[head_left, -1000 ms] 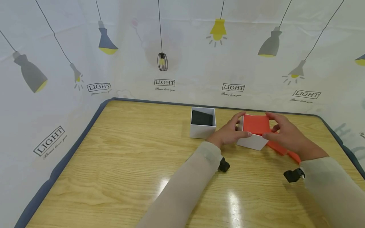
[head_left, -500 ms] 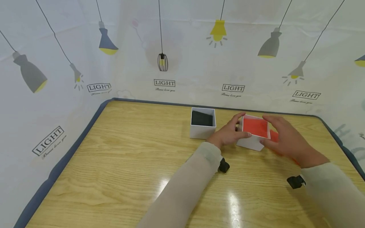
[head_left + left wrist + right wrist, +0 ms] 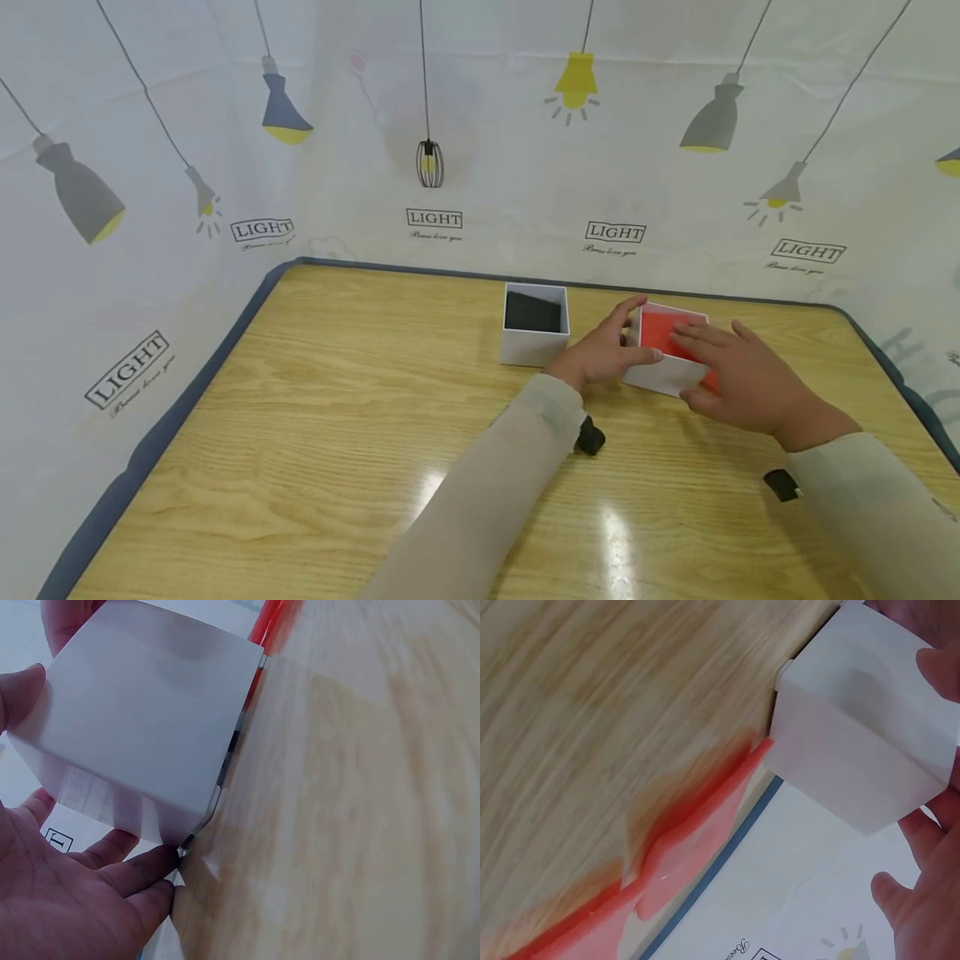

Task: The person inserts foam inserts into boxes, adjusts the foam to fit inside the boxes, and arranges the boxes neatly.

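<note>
A white square box (image 3: pixel 660 375) stands on the table at the right in the head view. Inside its open top lies a flat red sheet (image 3: pixel 660 327). My left hand (image 3: pixel 603 350) grips the box from the left, thumb on the front face and fingers along the side and back corner; the left wrist view shows those fingers (image 3: pixel 131 870) against the side wall. With fingers extended, my right hand (image 3: pixel 753 379) lies over the red sheet, its thumb low near the front right edge. Beside the box, partly hidden by this hand, red flat pieces (image 3: pixel 690 817) lie on the table.
Left of the held box, close to the left hand, stands a second white box (image 3: pixel 534 347) with a black piece (image 3: pixel 532 311) inside. The wooden table (image 3: pixel 337 417) ends at a dark blue edge below a white curtain (image 3: pixel 510 167) printed with lamps.
My right hand has left the box's far right corner and moved its fingers onto the red sheet. The sheet sits lower, below the rim. My left hand has stayed put.
</note>
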Available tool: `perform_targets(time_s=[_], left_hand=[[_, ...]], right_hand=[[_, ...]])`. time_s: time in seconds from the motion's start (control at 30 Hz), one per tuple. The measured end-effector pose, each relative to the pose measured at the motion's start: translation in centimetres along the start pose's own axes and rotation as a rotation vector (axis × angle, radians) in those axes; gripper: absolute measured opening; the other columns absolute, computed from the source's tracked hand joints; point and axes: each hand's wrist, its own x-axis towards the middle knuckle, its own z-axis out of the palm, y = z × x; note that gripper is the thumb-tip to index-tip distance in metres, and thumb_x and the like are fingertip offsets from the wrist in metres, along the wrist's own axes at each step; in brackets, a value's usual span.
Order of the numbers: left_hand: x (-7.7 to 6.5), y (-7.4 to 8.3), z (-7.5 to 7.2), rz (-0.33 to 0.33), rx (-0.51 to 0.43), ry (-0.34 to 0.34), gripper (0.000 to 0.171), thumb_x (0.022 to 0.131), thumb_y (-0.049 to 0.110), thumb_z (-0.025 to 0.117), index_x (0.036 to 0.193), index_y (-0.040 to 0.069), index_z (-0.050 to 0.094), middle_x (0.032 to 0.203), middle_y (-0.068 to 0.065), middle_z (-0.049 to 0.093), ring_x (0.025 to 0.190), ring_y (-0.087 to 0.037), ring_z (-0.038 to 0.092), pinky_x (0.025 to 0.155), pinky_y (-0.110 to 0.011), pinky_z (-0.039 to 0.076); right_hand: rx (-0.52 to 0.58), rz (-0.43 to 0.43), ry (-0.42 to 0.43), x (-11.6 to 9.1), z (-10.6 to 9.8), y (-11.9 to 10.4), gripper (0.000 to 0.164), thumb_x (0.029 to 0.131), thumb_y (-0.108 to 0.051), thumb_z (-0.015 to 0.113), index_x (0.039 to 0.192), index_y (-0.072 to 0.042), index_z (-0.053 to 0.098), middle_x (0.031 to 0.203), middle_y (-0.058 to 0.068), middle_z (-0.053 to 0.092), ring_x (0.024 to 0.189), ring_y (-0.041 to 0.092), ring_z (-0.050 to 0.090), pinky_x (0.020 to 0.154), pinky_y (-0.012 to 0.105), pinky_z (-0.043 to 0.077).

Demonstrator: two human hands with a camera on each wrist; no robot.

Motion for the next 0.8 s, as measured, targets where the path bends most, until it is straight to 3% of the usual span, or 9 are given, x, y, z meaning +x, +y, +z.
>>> perform_targets(time_s=[0.43,0.8], left_hand=[[-0.1,-0.1,0.0,0.005,-0.008,0.001,0.089,0.096,0.034,0.077,0.164,0.048,0.023,0.164,0.001,0.038,0.129,-0.014,0.055,0.103,-0.032,0.049],[-0.2,0.0,0.0,0.010,-0.012,-0.005,0.089,0.097,0.034,0.077,0.164,0.049,0.021,0.166,0.000,0.036,0.141,-0.021,0.051,0.106,-0.033,0.049]], right_hand=[[-0.058,-0.052,-0.003,0.5,0.3,0.3,0.060,0.087,-0.023,0.080,0.141,-0.001,0.065,0.148,0.019,0.062,0.140,0.041,0.053,0.117,0.073,0.026],[-0.093,-0.065,-0.033,1.3,0.0,0.0,0.055,0.087,-0.022,0.076,0.138,-0.002,0.068,0.142,0.019,0.066,0.132,0.041,0.061,0.117,0.073,0.028]])
